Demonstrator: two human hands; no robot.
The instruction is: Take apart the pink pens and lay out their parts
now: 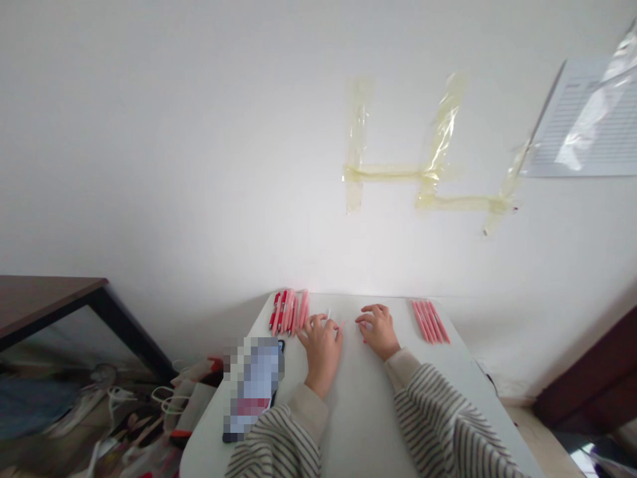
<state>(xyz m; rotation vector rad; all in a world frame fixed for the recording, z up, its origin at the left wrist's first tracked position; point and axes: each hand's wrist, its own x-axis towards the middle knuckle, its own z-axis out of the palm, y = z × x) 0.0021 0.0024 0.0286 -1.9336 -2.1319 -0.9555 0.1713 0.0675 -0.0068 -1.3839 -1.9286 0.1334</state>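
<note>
Over the middle of the white table, my left hand [322,346] has its fingers curled down, close to a bundle of pens. A thin whitish piece [328,313] sticks up past its fingers, and a faint pink tip shows beside them; how they are held is hard to make out. My right hand [381,333] is bent in a pinch, with a small pink piece [365,325] at its fingertips. At the table's back left lie several red and pink pens [288,312] side by side. A row of several pink pens [430,321] lies at the back right.
A phone [256,385], its screen blurred out, lies on the left of the white table [363,425]. The wall [199,166] stands against the table's back edge. A brown table [50,299] and cluttered bags and cables [169,405] are at left, a dark red piece of furniture [592,358] at right.
</note>
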